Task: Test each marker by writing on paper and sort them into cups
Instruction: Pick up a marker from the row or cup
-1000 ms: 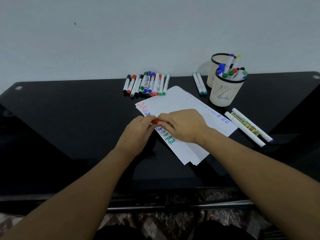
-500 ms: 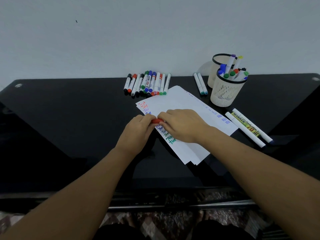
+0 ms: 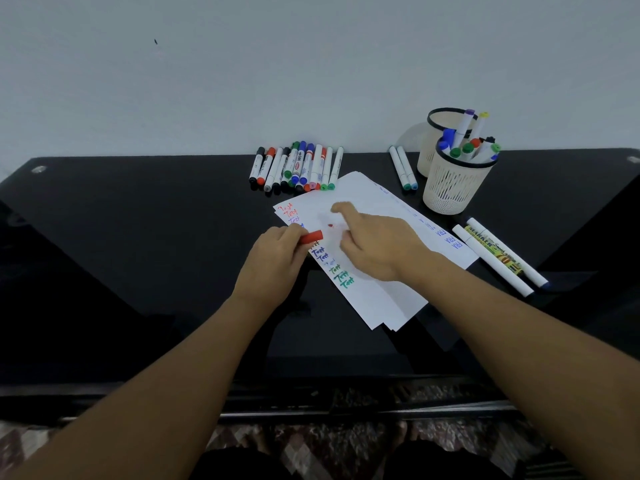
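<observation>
Pinching red cap (image 3: 311,236) in left hand (image 3: 277,258); right hand (image 3: 375,244) blurred over paper (image 3: 367,271), grip on marker indeterminate.

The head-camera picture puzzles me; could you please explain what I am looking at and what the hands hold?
No machine here: a camera worn on a person's head looks down at their own two bare hands over a black glass table. The left hand grips a red cap. The right hand is blurred over the paper, which carries coloured test words; a red tip shows beside it, so it probably holds the uncapped marker. Behind lie a row of markers and two cups, the nearer one holding markers.
</observation>
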`<action>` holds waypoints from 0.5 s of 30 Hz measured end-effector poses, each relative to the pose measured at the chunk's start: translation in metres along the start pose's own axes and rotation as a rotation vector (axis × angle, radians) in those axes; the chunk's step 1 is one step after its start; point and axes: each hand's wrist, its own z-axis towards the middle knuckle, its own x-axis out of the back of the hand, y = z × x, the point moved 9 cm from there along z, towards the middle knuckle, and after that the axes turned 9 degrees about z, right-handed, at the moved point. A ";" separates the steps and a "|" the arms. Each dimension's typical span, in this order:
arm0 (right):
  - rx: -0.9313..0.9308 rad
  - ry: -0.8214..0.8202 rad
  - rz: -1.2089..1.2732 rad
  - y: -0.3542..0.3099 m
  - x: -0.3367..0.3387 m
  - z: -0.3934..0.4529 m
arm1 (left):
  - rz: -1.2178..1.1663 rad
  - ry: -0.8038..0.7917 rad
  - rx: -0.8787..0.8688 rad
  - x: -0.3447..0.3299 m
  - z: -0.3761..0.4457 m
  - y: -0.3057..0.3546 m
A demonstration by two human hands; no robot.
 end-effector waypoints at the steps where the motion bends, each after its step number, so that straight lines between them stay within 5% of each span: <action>1: -0.029 -0.007 0.081 0.004 0.001 -0.002 | 0.019 -0.003 0.017 -0.001 0.001 -0.003; 10: -0.338 0.188 0.956 0.032 0.000 -0.043 | 0.030 -0.086 0.187 -0.014 -0.002 -0.025; 15: -0.329 0.230 0.961 0.033 -0.014 -0.060 | -0.053 -0.178 0.237 -0.014 -0.005 -0.025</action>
